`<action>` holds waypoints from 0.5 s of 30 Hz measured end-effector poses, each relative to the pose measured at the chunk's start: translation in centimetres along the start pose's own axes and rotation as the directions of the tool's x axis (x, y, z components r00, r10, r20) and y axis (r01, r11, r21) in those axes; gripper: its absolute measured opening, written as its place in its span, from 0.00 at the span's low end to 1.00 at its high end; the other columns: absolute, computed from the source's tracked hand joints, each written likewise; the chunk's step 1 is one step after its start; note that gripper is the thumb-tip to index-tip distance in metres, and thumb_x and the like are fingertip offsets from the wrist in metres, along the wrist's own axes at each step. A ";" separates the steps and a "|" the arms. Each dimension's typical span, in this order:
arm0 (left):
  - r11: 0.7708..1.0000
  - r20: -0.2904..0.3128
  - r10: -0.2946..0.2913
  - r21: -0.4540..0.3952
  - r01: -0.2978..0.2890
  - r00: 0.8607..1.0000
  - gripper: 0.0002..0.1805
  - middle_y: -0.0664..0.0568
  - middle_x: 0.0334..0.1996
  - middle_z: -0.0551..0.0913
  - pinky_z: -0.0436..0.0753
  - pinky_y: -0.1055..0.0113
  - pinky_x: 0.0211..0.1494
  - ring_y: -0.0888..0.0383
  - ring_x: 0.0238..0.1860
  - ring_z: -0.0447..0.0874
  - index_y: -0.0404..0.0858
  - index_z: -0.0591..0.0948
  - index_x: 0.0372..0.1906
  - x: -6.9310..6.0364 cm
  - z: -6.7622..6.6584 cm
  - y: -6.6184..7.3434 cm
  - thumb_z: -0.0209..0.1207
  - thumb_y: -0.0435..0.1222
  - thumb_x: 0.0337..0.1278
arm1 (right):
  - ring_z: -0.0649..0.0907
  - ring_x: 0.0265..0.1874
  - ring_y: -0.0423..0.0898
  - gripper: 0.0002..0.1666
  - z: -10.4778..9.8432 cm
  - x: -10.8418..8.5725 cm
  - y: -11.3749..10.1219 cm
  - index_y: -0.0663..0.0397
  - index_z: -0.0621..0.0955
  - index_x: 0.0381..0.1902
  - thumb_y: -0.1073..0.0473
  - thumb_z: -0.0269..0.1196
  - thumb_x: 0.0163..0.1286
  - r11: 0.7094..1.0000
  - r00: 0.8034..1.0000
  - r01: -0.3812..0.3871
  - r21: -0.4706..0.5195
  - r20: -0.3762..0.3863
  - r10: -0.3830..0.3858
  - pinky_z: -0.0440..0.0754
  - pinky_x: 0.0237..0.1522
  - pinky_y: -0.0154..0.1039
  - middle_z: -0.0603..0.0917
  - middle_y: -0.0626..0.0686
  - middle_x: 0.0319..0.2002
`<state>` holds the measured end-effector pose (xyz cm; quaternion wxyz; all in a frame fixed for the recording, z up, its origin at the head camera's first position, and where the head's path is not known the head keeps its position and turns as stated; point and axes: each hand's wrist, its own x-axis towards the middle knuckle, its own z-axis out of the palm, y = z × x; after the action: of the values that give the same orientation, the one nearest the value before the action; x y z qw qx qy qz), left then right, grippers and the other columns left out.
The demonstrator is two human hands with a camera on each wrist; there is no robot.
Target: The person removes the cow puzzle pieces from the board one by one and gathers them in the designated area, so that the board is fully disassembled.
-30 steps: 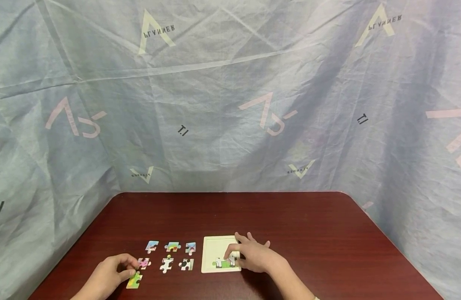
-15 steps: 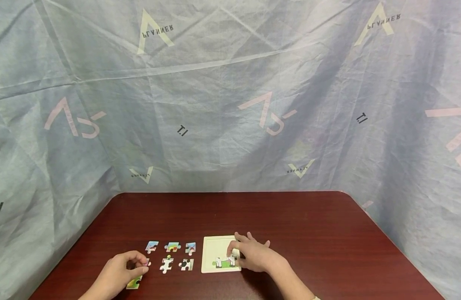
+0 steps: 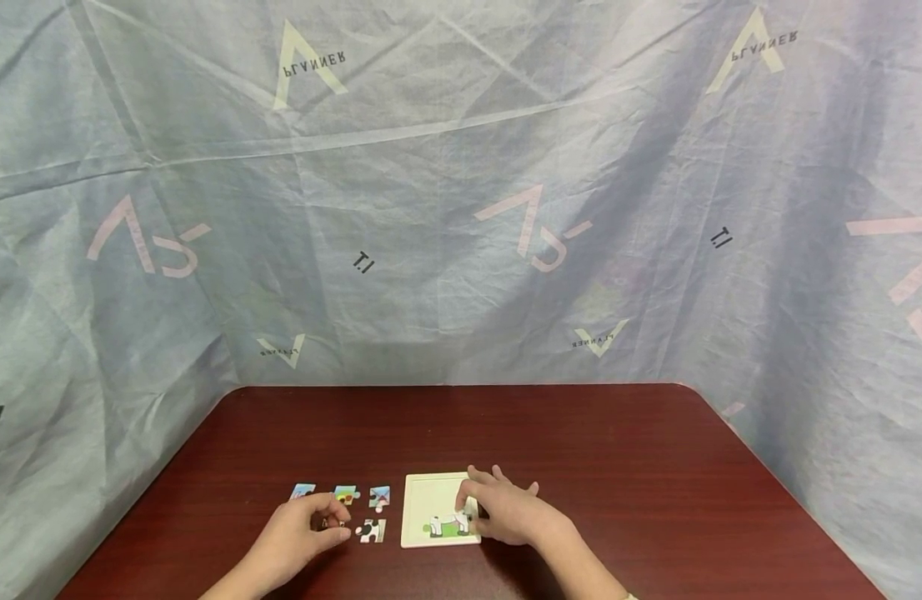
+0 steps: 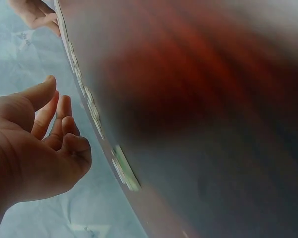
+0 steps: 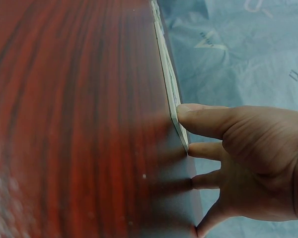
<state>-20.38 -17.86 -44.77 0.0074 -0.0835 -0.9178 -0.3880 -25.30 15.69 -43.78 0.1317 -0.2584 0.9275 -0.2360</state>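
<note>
My left hand is above the loose puzzle pieces, thumb and index finger apart, with no piece visible between them. In the left wrist view, the fingers of that hand are loosely bent. A white piece lies mostly hidden under the fingertips, beside a black-and-white piece. My right hand rests at the right side of a cream puzzle tray. Its index fingertip and thumb touch the tray area near joined pieces with white animal legs on green. In the right wrist view, the other fingers are spread onto the table.
Behind the left hand lie a blue piece, a yellow-green piece and another blue piece. The dark red table extends to a grey-blue cloth hanging behind.
My left hand has moved right, from the pink and green pieces to over the white piece, and now covers the former. The right index finger has shifted slightly; the tray stays put.
</note>
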 end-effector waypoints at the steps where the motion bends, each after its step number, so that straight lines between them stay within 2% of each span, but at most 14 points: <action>1: 1.000 0.002 0.008 -0.007 -0.008 1.000 0.09 0.57 0.30 0.82 0.71 0.71 0.33 0.68 0.28 0.71 0.43 0.85 0.36 0.1 0.2 0.2 0.75 0.36 0.56 | 0.57 0.82 0.73 0.12 0.0 0.0 0.0 0.35 0.78 0.46 0.59 0.69 0.74 1.000 1.000 0.001 -0.001 0.000 -0.001 0.48 0.60 0.94 0.63 0.61 0.83; 9: 0.997 0.003 0.067 -0.041 -0.067 0.998 0.08 0.58 0.30 0.83 0.72 0.71 0.34 0.69 0.28 0.73 0.43 0.85 0.36 1.4 1.8 1.6 0.75 0.36 0.55 | 0.57 0.82 0.73 0.11 0.0 0.0 0.0 0.36 0.78 0.45 0.59 0.68 0.74 1.000 1.000 0.000 0.003 0.005 0.000 0.48 0.60 0.94 0.63 0.61 0.83; 15: 0.991 0.045 0.108 -0.079 -0.104 0.993 0.08 0.57 0.30 0.83 0.73 0.71 0.32 0.69 0.27 0.74 0.40 0.86 0.38 2.1 2.7 2.1 0.75 0.35 0.56 | 0.58 0.82 0.74 0.10 0.0 0.0 0.0 0.37 0.78 0.45 0.59 0.68 0.74 1.000 1.000 0.008 0.005 0.000 -0.008 0.49 0.60 0.94 0.63 0.61 0.83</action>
<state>-22.02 -14.16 -45.00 0.0021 -0.1418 -0.8964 -0.4200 -25.30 15.66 -43.78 0.1316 -0.2616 0.9259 -0.2389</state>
